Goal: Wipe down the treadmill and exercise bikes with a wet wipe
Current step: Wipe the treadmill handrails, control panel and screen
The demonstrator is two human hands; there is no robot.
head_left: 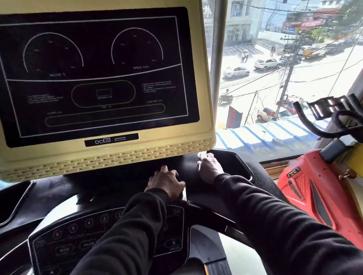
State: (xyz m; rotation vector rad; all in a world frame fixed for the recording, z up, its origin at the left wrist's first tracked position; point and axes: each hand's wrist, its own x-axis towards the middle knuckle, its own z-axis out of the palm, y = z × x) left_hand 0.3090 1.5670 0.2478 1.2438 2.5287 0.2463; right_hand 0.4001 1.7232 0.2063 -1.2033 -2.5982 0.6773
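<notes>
— What is right in front of the person?

— A big treadmill console with a pale yellow plastic frame and a dark screen (96,72). The screen has two round dials drawn in white lines. Under it is a black button panel with round number buttons (79,238).

— Where are the hands?

— Both reach out in black sleeves to the black top of the treadmill, just below the screen. The left hand (166,183) lies palm down on the black part, with its fingers bent a little and close together. I cannot tell if it holds anything.

— And the other hand?

— The right hand (209,167) is a bit further right, beside a black tray in the console. Its fingers pinch a small white wet wipe (203,155) at the tips. The wipe sits against the black surface, right under the bottom right corner of the yellow frame.

— What else is there?

— A red exercise bike with black curved handlebars (324,177) stands on the right, by a yellow wall. Behind everything is a big window (289,51) showing a sunny street with cars.
</notes>
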